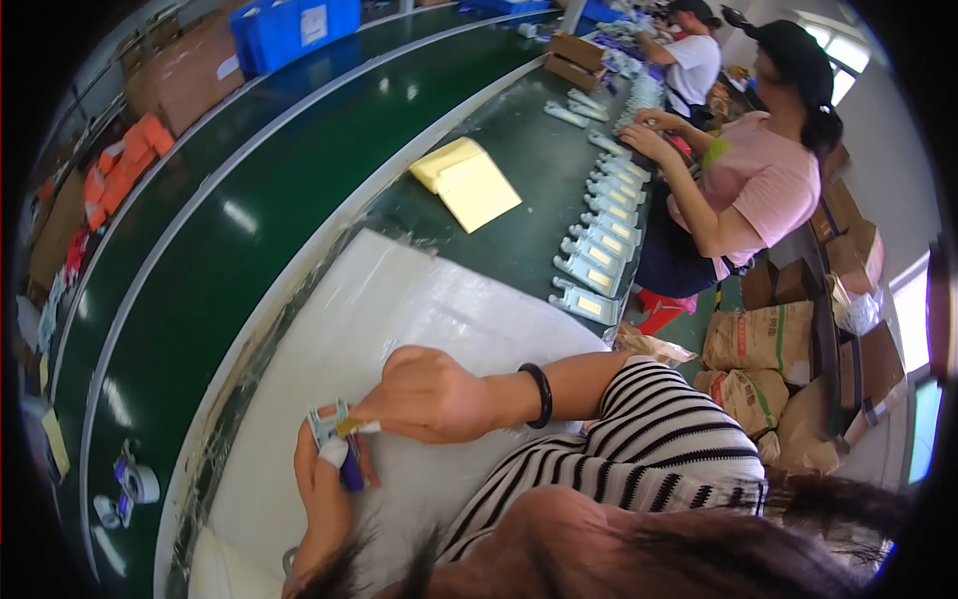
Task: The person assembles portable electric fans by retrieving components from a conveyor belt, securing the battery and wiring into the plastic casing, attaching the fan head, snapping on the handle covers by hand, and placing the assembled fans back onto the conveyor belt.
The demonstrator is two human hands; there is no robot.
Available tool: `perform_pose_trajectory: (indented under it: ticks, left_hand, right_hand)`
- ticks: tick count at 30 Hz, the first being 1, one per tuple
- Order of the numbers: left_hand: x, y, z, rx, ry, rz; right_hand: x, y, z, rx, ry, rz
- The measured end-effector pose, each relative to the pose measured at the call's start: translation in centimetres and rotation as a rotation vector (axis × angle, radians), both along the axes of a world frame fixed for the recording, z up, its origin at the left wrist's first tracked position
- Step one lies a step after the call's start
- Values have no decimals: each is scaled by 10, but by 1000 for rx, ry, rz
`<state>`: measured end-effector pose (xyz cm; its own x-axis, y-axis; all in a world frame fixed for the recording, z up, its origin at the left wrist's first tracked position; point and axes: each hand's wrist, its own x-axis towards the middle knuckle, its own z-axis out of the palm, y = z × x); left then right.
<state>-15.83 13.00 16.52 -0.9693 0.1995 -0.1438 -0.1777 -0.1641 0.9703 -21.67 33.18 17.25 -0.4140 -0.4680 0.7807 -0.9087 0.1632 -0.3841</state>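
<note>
A view looking down from a person's head onto a factory workbench beside a long green conveyor belt [269,190]. The person's left hand [321,489] comes up from the lower edge and is closed around a small carded product [339,439], a pale blue-green backing card with a dark blue piece and a reddish piece, held just above a white sheet [399,299] that covers the near part of the bench. A white cot covers one finger of that hand. The right hand [429,394], with a black bracelet [542,394] on its wrist and a black-and-white striped sleeve behind it, reaches across from the right and pinches the upper edge of the same card, a small yellowish piece showing at its fingertips. Both hands are touching the card.

Further along the bench lies a pad of yellow sheets [467,182], and to its right a row of pale blue carded products [599,235] runs away along the bench edge. A co-worker in a pink shirt [763,180] and black cap sits there with hands on that row; another person in white works beyond. Brown paper sacks [758,339] sit on the floor at right. A tape roll [140,482] lies at the lower left, a blue crate [294,28] at the top.
</note>
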Motion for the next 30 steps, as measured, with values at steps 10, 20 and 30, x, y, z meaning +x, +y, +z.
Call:
perform_pose_trajectory:
  ticks: [10,20,30]
  left_hand:
    - [-5,-8,-1,175,51,-30]
    - [6,2,-4,205,112,-35]
    - [10,1,-1,169,120,-45]
  right_hand:
    - [0,-9,7,158,-13,8]
    - [3,-13,8,130,-56,58]
    - [7,-17,5,79,-72,47]
